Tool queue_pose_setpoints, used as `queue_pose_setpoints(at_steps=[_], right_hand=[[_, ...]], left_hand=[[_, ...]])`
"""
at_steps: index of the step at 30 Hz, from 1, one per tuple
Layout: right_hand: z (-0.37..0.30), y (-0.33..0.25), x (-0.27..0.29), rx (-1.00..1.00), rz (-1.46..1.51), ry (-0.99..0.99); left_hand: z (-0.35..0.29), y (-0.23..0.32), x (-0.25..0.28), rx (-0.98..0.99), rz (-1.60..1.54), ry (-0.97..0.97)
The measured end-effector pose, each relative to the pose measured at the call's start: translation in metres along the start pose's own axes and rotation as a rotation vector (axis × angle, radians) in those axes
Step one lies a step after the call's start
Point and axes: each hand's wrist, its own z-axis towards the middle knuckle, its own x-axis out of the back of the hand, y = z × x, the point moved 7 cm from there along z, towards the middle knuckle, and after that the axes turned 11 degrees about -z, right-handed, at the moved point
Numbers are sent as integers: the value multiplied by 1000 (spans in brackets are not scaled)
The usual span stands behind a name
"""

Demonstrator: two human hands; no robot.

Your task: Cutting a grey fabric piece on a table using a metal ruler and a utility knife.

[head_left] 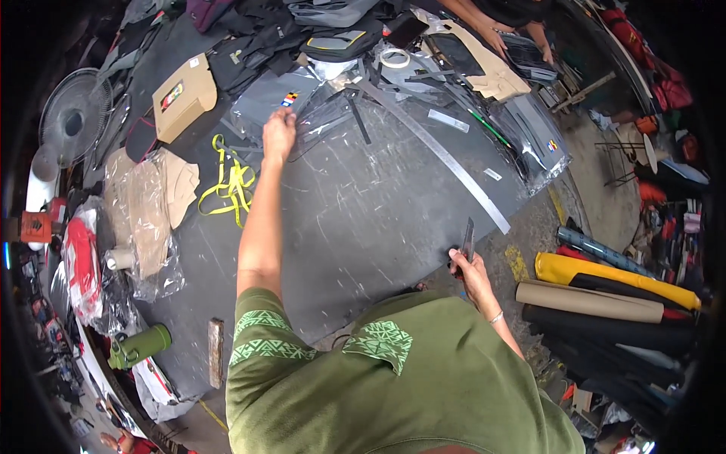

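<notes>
My left hand [279, 136] reaches out over the dark table, its fingers drawn together at the near edge of a grey piece in clear plastic [261, 98]. A small multicoloured label [290, 99] shows just beyond the fingertips. What those fingers pinch, if anything, is too small to make out. Close to the table's near right edge, my right hand [473, 274] is closed round a dark, pointed cutting tool [468, 236], its blade upward; whether it is a knife or scissors I cannot tell. A long metal ruler [454, 166] lies between the hands, touched by neither.
Yellow strap [227, 189] lies in loops left of my left forearm. Behind it stand a cardboard box [184, 98] and a fan [76, 117]. A green bottle [141, 346] lies at lower left. Another person's hands [495, 34] work at the far right. Material rolls [590, 301] lie rightward.
</notes>
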Motion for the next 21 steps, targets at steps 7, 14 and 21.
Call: queue_pose_setpoints(at_steps=[7, 14, 21], right_hand=[[2, -6, -16, -43, -189, 75], [16, 12, -17, -33, -453, 189], [-4, -14, -22, -111, -462, 214]], left_hand=[[46, -7, -19, -96, 282, -121], [66, -1, -34, -253, 408, -326], [69, 4, -43, -173, 445, -382]])
